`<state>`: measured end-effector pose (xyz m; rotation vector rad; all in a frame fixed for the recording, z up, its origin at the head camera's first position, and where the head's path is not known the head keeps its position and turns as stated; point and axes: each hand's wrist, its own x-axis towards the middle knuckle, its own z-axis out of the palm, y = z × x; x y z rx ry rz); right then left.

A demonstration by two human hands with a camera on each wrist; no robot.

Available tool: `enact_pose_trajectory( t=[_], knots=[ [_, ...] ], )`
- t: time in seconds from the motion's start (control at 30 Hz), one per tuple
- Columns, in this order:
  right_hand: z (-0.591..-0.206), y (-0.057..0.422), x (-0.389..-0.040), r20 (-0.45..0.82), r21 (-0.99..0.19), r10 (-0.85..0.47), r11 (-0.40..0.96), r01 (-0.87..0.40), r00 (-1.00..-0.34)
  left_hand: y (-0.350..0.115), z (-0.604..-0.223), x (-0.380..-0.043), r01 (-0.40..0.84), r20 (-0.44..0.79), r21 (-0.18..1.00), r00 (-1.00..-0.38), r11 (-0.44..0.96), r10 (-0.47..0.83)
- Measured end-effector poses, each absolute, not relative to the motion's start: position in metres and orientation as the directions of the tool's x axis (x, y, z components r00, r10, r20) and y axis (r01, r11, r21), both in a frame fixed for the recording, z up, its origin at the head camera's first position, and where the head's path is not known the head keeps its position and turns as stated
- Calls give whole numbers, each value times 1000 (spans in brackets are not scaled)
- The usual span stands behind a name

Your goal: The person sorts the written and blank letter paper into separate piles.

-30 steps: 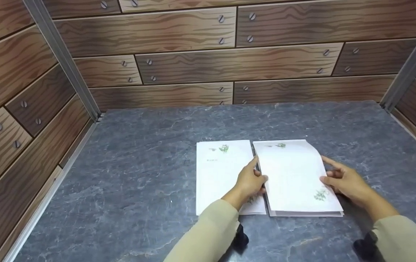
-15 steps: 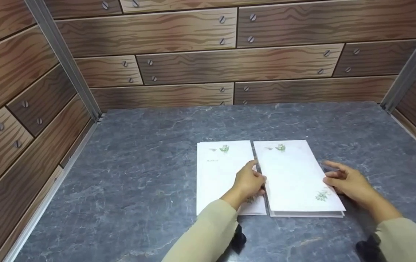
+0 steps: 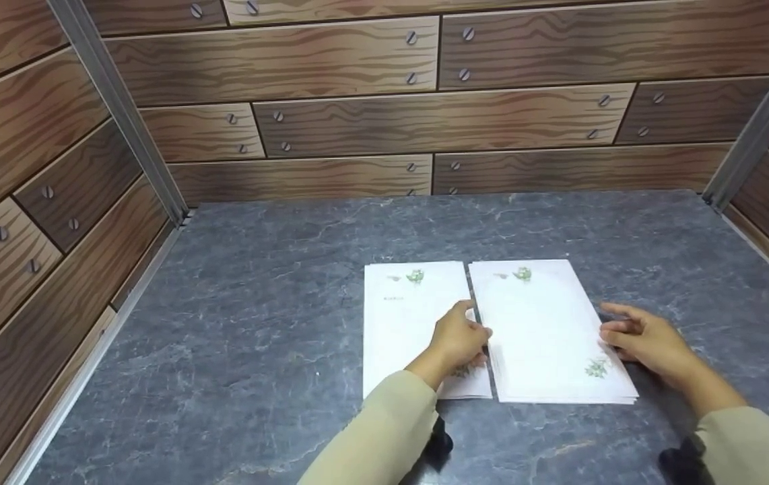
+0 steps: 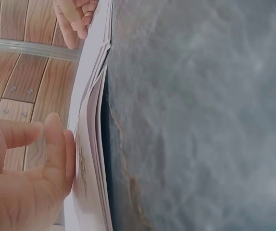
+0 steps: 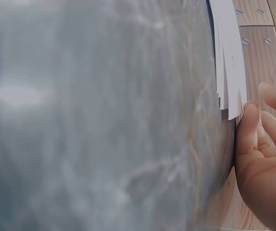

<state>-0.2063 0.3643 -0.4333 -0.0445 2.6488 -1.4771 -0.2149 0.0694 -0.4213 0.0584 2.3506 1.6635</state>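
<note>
Two stacks of white paper sheets printed with small green plant motifs lie side by side, a narrow gap between them. My left hand rests over the right edge of the left stack, its thumb at the near edge of the right stack. In the left wrist view its fingers are loosely bent and the layered sheets fan slightly. At the right stack's right edge is my right hand, thumb by the paper, index finger held apart. The right wrist view shows its thumb right at the sheet corners.
The papers lie on a dark grey marbled tabletop. Wood-patterned panels enclose it at the back and both sides, with grey metal posts at the corners.
The right stack's top sheet, bent up at its right side earlier, now lies flat, its lower edge closer to the sheets beneath. My right hand has shifted slightly right, its fingers loosened.
</note>
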Motion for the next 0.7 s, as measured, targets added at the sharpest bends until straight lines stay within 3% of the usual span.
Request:
enact_pose_trajectory(
  t=[0.47,0.7],
  knots=[
    [-431,361,-209,-99,-853,-81,521,42,-992,63,-418,-218,-107,-167,950,-968,294,186],
    [-424,352,-212,-100,-892,-95,449,47,-990,49,-411,-223,-95,-148,961,-970,261,191]
  ],
)
